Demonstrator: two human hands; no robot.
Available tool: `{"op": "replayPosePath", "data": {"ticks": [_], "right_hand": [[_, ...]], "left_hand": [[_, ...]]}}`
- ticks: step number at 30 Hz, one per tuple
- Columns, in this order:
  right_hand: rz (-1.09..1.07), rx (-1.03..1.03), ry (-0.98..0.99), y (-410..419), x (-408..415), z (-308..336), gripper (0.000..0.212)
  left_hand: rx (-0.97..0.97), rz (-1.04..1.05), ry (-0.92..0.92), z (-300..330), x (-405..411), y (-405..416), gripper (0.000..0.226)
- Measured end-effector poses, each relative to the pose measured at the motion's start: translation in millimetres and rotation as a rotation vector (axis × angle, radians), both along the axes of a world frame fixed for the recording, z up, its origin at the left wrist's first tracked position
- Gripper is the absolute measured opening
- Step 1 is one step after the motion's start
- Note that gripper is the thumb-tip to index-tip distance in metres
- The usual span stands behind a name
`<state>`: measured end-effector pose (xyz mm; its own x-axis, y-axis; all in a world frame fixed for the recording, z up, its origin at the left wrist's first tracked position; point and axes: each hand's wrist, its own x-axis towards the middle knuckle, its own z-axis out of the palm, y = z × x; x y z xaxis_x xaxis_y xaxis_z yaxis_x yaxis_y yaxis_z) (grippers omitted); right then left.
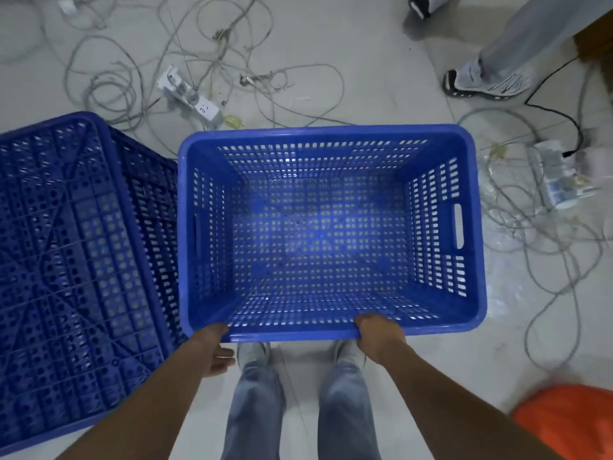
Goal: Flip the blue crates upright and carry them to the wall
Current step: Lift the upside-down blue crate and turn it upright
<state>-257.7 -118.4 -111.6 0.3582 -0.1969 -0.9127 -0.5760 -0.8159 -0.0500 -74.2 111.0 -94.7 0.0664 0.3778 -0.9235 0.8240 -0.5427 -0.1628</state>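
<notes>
Blue crate (328,227), upright, mouth facing up, is sitting directly in front of the person's feet. Both hands are holding its near long rim: the right hand (378,333) is curling over the edge, fingers hooked inside; the left hand (217,348) is gripping the near left corner, its fingers mostly hidden under the rim, so how far they are wrapping I cannot tell.

A second blue crate (83,260) is lying bottom-up just beside it on the left, ribbed base showing (this one is not yet flipped).

Handling, as a judgement: perforated moulded plastic, empty, so probably light and fairly stiff, with some flex along the long rim. The rolled lip is giving a usable hold, but the slot handle (458,225) in the right end wall and its partner in the left wall are looking like the steadier carry points. The smooth plastic may be a little slippery.

Surface: pale floor tiles (381,71), hard and level. Loose grey cables (205,54) are sprawling across the floor beyond and to the right of the crates, with a white power strip (192,96) among them (trip risk when carrying). Another person's shoe (484,83) is standing at upper right. An orange object (570,423) is sitting at lower right. No wall is in view.
</notes>
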Motion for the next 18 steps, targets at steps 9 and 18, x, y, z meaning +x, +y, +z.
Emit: {"op": "replayPosePath", "data": {"ticks": [9, 18], "right_hand": [[-0.488, -0.196, -0.342, -117.1, 36.8, 50.4, 0.045], [-1.104, -0.385, -0.423, -199.5, 19.0, 52.1, 0.037]], "left_hand": [[0.047, -0.708, -0.417, 32.3, 98.7, -42.3, 0.042], [0.055, -0.598, -0.480, 28.6, 129.5, -67.5, 0.070]]}}
